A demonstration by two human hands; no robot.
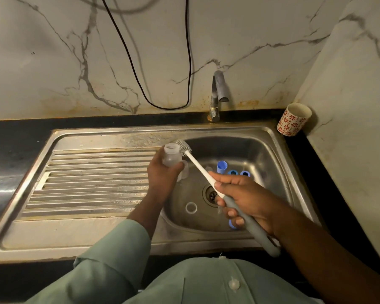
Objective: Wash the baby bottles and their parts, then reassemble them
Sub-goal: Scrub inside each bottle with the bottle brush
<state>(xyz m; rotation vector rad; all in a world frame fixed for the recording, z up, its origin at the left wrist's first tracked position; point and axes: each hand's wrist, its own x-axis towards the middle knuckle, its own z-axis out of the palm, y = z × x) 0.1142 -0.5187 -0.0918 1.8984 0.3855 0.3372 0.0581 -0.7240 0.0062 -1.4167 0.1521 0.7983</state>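
A clear baby bottle (172, 157) is gripped in the curled fingers of the left hand (164, 177) over the basin's 10 o'clock edge, its open mouth tilted up toward 12 o'clock. The grey handle of a bottle brush (208, 179) is clasped by the right hand (248, 200), the long axis running from 5 o'clock to 11 o'clock, bristles touching the bottle's neck. Blue parts (233, 172) and a white ring (191, 208) lie in the sink (270, 150).

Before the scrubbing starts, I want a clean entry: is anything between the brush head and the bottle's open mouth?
Nothing visible. The brush head sits beside the mouth of the bottle, gripped by the left hand; the right hand grips the handle.
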